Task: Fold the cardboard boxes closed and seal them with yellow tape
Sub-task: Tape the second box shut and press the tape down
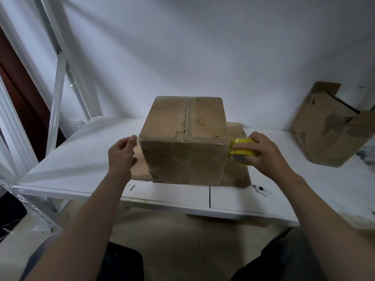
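A brown cardboard box (183,136) stands in the middle of the white table (81,159) with its top flaps folded shut along a centre seam. My right hand (263,151) grips a roll of yellow tape (242,152) against the box's upper right front corner. A clear, shiny strip runs along the top front edge of the box. My left hand (121,155) is at the box's upper left front corner, its thumb tip touching the edge and its fingers loosely curled.
A flat piece of cardboard (236,169) lies under the box. A second, open cardboard box (328,126) leans at the back right against the white wall. A white metal rack frame (58,78) stands at the left. The table's front edge is close to my legs.
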Tool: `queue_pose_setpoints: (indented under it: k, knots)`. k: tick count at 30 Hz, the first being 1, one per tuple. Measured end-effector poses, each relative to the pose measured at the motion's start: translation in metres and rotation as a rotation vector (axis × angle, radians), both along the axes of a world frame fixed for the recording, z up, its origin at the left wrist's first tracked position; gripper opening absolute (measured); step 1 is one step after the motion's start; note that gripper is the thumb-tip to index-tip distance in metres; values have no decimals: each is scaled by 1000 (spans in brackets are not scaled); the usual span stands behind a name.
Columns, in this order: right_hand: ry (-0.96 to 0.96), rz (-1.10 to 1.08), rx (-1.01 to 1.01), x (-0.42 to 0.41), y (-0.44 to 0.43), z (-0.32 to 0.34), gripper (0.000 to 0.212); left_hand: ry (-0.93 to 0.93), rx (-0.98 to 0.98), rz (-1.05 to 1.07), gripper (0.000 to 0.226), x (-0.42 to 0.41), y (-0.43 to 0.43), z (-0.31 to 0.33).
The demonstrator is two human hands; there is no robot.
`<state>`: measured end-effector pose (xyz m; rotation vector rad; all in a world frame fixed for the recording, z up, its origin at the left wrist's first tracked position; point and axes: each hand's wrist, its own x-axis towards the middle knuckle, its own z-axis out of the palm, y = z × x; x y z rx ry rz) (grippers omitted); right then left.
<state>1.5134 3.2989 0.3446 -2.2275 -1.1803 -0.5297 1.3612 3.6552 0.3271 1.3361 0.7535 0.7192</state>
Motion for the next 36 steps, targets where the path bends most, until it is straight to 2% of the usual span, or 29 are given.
queue_pose_setpoints:
  k: [4,8,10,13,15,16,18,19,20,22,23,25,26,29,31,33,36]
  knots:
    - [-25,14,-3,9,4,-2,46,8,-41,10,24,13,-8,-6]
    - [-22,-10,1,11,13,-8,43,53,221,33,22,16,-8,-13]
    - [2,-35,2,11,17,-8,38,119,267,-10,27,16,-7,-14]
    - [29,-69,-60,9,18,-8,41,263,107,-136,46,12,-4,-14]
    - [35,-67,-95,7,16,-7,42,324,99,-84,54,10,-7,-9]
    - [35,-63,-100,6,15,-7,42,331,182,18,49,9,-12,-4]
    - [22,-54,-102,6,13,-7,42,247,520,295,30,6,-33,9]
    - [13,-53,-103,6,12,-8,43,122,719,377,26,5,-49,17]
    - [7,-53,-102,5,11,-9,45,-38,895,362,26,7,-68,25]
    - [6,-44,-79,5,9,-12,53,-299,1148,69,28,12,-113,35]
    - [9,-30,-62,4,8,-12,56,-326,1231,-141,31,15,-138,38]
    - [-15,20,-46,3,5,-11,47,-172,1372,-487,46,24,-181,40]
    - [-44,46,-49,2,3,-11,39,-48,1448,-567,55,31,-198,38]
    - [-98,58,-56,4,-8,-20,24,307,1565,-620,73,57,-215,33]
    - [-66,3,-23,9,-15,-31,30,449,1583,-605,79,73,-211,34]
    - [-53,-34,-18,11,-18,-36,39,479,1535,-636,84,87,-207,38]
    - [-70,-21,6,14,-17,-37,58,420,1474,-737,85,99,-189,41]
